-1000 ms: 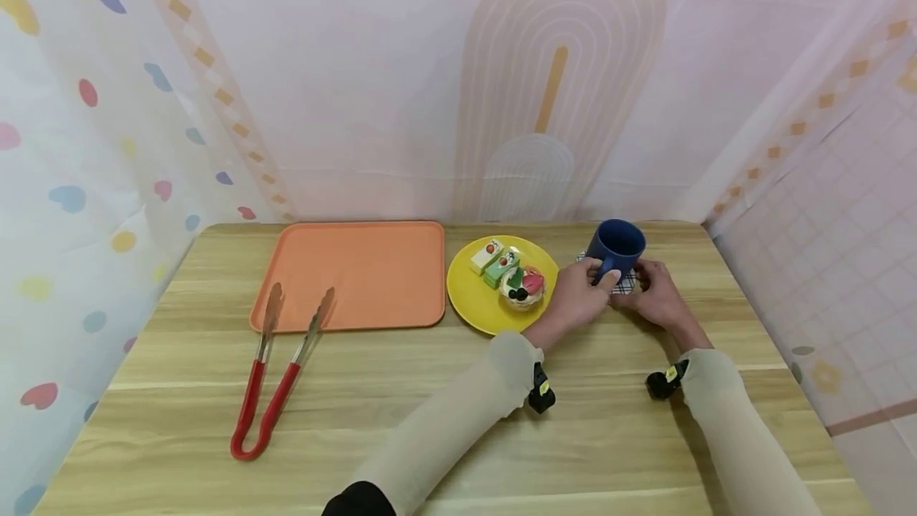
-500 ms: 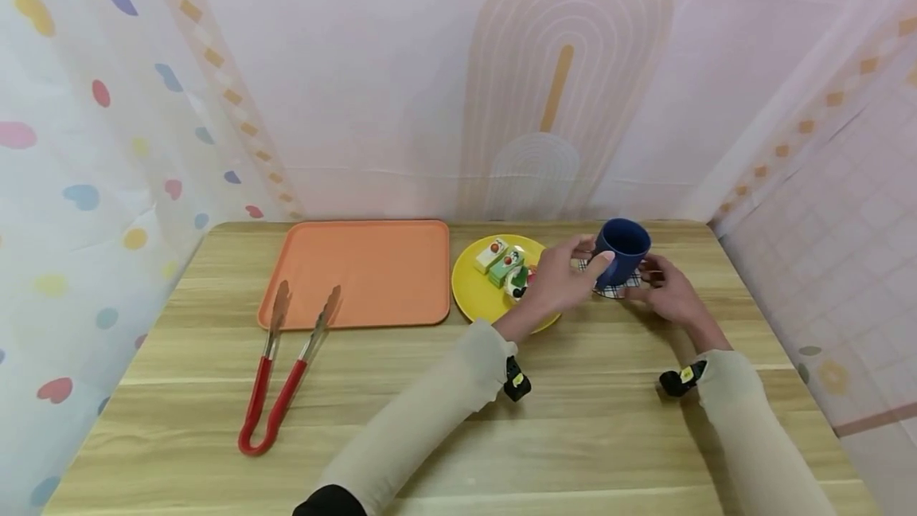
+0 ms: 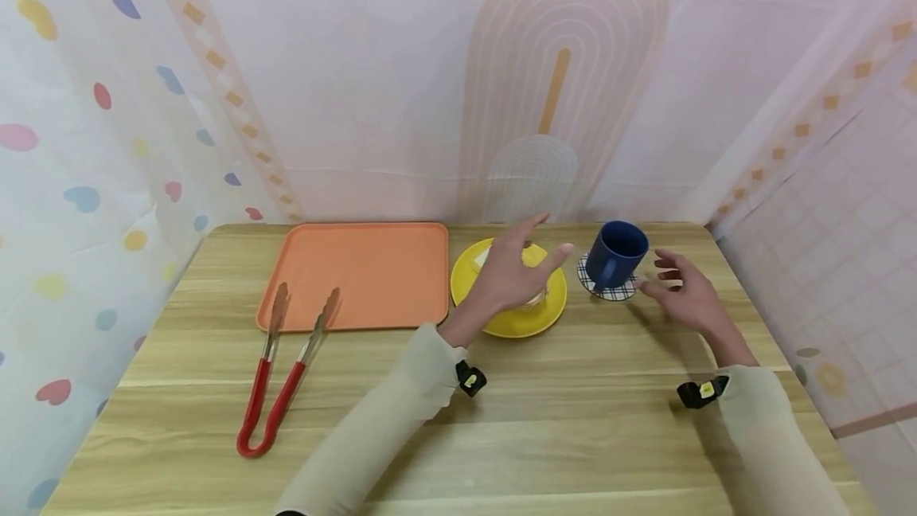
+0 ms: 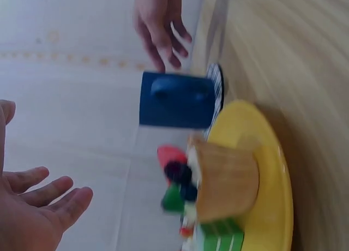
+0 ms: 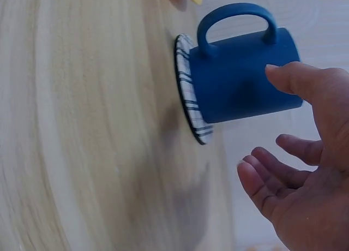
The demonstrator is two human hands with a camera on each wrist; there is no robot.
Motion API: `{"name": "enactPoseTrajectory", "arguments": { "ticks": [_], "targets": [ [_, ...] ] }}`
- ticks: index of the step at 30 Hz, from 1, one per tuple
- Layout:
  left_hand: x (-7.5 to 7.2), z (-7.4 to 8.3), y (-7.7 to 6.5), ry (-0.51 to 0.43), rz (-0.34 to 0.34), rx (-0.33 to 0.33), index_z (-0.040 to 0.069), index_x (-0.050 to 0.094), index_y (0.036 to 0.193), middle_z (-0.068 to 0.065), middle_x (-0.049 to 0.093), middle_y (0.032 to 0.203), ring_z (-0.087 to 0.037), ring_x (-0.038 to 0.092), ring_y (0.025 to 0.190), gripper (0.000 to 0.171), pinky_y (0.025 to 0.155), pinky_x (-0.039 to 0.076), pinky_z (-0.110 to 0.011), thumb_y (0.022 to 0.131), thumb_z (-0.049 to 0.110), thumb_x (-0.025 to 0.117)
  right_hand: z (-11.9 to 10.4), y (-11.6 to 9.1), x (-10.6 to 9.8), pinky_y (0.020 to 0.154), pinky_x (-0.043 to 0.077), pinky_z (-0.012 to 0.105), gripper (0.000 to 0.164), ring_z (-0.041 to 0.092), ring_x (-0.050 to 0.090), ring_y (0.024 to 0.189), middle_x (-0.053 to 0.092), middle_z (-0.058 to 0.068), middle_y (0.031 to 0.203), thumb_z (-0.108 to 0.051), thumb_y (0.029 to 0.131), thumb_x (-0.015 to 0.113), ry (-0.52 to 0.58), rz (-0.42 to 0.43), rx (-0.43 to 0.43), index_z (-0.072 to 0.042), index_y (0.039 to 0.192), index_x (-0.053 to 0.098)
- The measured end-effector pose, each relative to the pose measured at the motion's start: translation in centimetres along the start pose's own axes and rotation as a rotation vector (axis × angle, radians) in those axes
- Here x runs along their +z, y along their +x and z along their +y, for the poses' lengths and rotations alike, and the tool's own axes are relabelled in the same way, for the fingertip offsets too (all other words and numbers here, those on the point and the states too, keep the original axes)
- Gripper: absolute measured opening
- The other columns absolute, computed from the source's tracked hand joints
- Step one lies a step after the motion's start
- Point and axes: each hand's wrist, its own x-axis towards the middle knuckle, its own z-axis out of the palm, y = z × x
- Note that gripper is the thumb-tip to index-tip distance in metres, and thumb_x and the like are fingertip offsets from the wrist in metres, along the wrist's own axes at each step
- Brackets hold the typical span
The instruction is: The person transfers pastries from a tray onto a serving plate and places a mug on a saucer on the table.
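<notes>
A dark blue mug [image 3: 618, 252] stands upright on a round checked coaster [image 3: 626, 291], its handle facing the front. My left hand [image 3: 507, 273], fingers spread and holding nothing, hovers over the yellow plate [image 3: 517, 326] to the left of the mug. In the left wrist view a tart cup [image 4: 227, 180] with berries and a green cake slice [image 4: 222, 237] show on that plate; from the head, the hand hides most of them. My right hand [image 3: 689, 297] is just right of the mug, apart from it, with loosely bent fingers and nothing in them.
An orange tray [image 3: 365, 277] lies at the back left of the wooden table [image 3: 559, 436]. Red-handled tongs [image 3: 275, 404] lie in front of it, spread, their metal tips over the tray's front edge. A patterned cloth [image 3: 358, 86] hangs close behind the table.
Both hands have let go of the mug and coaster. My left hand has moved left over the plate, my right hand to the right. The mug now rests on the coaster.
</notes>
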Motion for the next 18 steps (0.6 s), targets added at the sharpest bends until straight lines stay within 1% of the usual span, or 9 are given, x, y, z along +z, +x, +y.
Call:
{"name": "enactPoseTrajectory", "arguments": {
  "ticks": [4,7,10,14,18],
  "targets": [
    [-1.9,-1.0,-0.5,0.067,0.035,-0.003,0.023,0.037,0.159,-0.004,0.04,0.164,-0.029,0.042,0.148,0.073,0.119,0.036,-0.053,0.098,0.057,0.059,-0.4,-0.6,-0.5,0.104,0.042,0.066,0.083,0.054,0.043,0.135,0.037,0.032,0.155,-0.044,0.101,0.062,-0.035,0.029,-0.028,0.0,0.16,0.025],
    [-3.3,-1.9,-1.0,0.11,0.053,-0.016,0.024,0.033,0.161,-0.003,0.034,0.167,-0.028,0.032,0.154,0.076,0.122,0.03,-0.055,0.098,0.059,0.058,-0.6,-1.0,-0.9,0.102,0.043,0.066,0.082,0.054,0.043,0.134,0.036,0.033,0.156,-0.044,0.101,0.063,-0.052,0.049,-0.054,-0.001,0.16,0.026],
    [-4.6,-2.9,-1.7,0.144,0.078,-0.007,0.023,0.03,0.162,-0.002,0.029,0.169,-0.028,0.029,0.156,0.079,0.123,0.029,-0.056,0.097,0.059,0.058,-0.8,-1.5,-1.1,0.1,0.043,0.067,0.08,0.055,0.042,0.134,0.035,0.034,0.155,-0.04,0.101,0.064,-0.076,0.072,-0.091,-0.001,0.16,0.028],
    [-6.3,-4.5,-2.7,0.208,0.122,0.029,0.023,0.025,0.164,-0.002,0.026,0.17,-0.029,0.029,0.155,0.082,0.122,0.03,-0.057,0.098,0.058,0.059,-0.8,-2.1,-1.4,0.099,0.043,0.069,0.076,0.055,0.041,0.134,0.035,0.034,0.153,-0.036,0.1,0.065,-0.105,0.108,-0.15,0.0,0.158,0.032],
    [-8.0,-6.1,-4.0,0.281,0.138,0.035,0.023,0.017,0.165,-0.003,0.018,0.172,-0.033,0.026,0.156,0.085,0.12,0.031,-0.061,0.099,0.062,0.053,-0.7,-2.4,-1.2,0.098,0.041,0.069,0.073,0.054,0.039,0.135,0.034,0.033,0.154,-0.033,0.099,0.067,-0.132,0.137,-0.207,0.0,0.156,0.035]
  ]
}}
